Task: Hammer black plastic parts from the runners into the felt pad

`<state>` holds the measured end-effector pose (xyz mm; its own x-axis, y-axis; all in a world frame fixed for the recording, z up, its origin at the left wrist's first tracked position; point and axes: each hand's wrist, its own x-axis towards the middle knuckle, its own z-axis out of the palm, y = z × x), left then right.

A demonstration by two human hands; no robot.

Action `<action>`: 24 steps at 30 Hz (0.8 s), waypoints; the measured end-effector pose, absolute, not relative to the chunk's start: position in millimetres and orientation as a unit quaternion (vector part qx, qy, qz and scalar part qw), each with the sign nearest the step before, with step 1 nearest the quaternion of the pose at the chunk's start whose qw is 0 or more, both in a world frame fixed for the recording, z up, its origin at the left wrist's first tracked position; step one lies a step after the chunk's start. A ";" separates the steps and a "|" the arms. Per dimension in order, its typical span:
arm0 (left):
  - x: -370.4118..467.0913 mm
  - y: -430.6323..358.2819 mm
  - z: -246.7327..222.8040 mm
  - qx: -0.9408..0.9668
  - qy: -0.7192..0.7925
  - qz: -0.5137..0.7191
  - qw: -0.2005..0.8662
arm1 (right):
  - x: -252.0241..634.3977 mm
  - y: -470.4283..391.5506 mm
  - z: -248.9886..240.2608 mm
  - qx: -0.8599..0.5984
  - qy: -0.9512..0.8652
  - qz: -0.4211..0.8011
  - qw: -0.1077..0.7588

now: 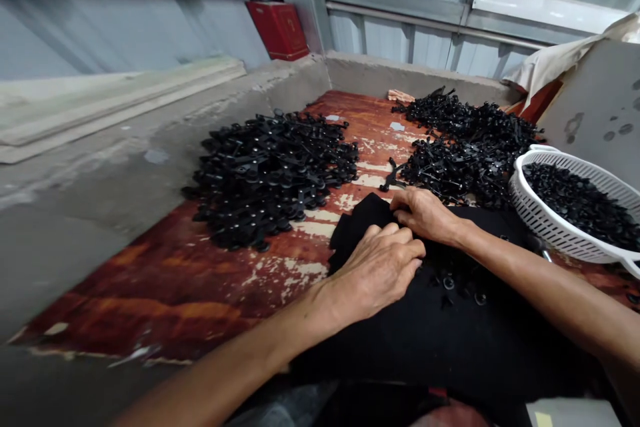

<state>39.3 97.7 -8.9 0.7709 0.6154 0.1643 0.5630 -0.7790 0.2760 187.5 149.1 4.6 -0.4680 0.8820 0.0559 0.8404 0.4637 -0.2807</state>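
My left hand (381,268) rests over a black cloth (450,340), fingers curled under and closed. Just beyond it, my right hand (424,215) is also closed, its fingertips bent down at the cloth's far edge. What either hand holds, if anything, is hidden beneath the fingers and lost against the black. Close to my right forearm, small black ring-shaped parts (449,282) lie loose on the cloth. The cloth's far left corner looks folded or raised beside my fingers.
A heap of black jointed plastic parts (273,173) lies left on the worn red board (165,300). More thin black parts (457,163) are piled at the back right. A white basket (560,227) of small black pieces (580,203) stands right. A red box (280,30) sits on the ledge.
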 end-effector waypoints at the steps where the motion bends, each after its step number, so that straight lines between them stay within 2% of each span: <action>1: 38.9 98.4 -9.3 0.939 0.305 0.118 0.109 | 187.5 150.2 4.2 -0.505 -0.850 0.114 0.091; 5: 27.3 106.2 -13.6 0.940 0.288 0.140 0.118 | 196.9 142.0 7.1 -0.513 -0.846 0.126 0.079; 14: 0.1 137.2 -23.6 0.894 0.363 0.253 0.077 | 220.8 128.4 10.0 -0.509 -0.841 0.154 0.104; 20: 17.1 117.8 -16.3 0.931 0.305 0.179 0.088 | 218.5 129.0 4.7 -0.487 -0.855 0.143 0.104; 24: 19.1 111.1 -14.6 0.940 0.282 0.173 0.085 | 222.7 124.2 7.9 -0.488 -0.856 0.118 0.124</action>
<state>19.1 111.1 -14.6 0.7813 0.5593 0.2771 0.5001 -0.8266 0.2582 222.7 124.2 7.9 -0.4922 0.8650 0.0977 0.8065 0.4954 -0.3228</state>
